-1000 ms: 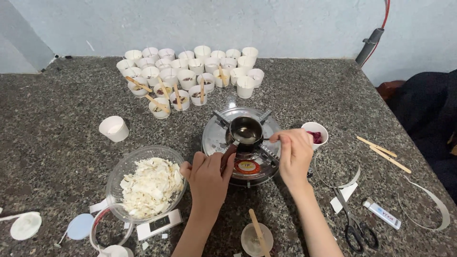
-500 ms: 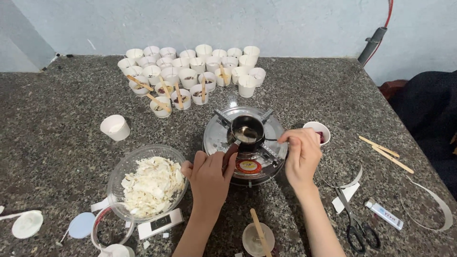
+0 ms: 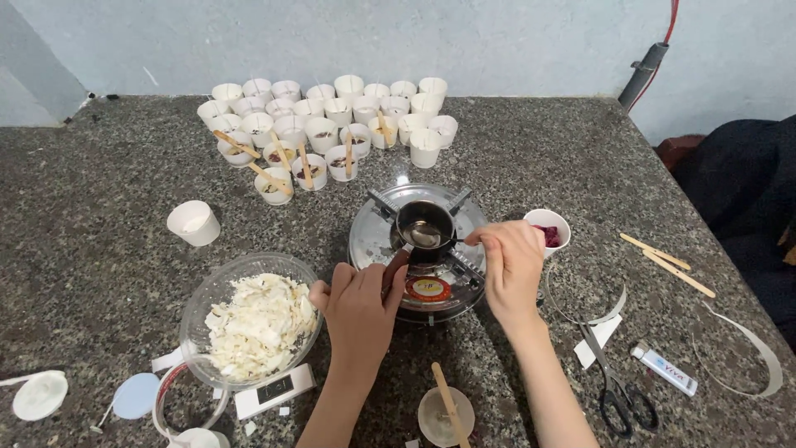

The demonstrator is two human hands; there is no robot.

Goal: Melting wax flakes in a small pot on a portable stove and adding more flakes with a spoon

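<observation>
A small metal melting pot (image 3: 424, 226) sits on a round silver burner (image 3: 375, 235) in the middle of the granite table. My left hand (image 3: 358, 311) grips the pot's dark handle at the burner's near edge. My right hand (image 3: 510, 264) pinches a thin spoon whose bowl rests in the pot's clear liquid. A white cup with dark red bits (image 3: 548, 230) stands just behind my right hand. A clear bowl of white wax flakes (image 3: 255, 319) lies left of my left hand.
Several small white cups (image 3: 332, 124), some with wooden sticks, cluster at the back. A lone white cup (image 3: 193, 222) stands at left. Scissors (image 3: 615, 386), a lighter (image 3: 663, 369), wooden sticks (image 3: 666, 263) and paper strips lie at right. A cup with a stick (image 3: 446, 412) sits near the front edge.
My right hand has shifted slightly left, bringing the spoon into the pot. My left hand stays on the handle.
</observation>
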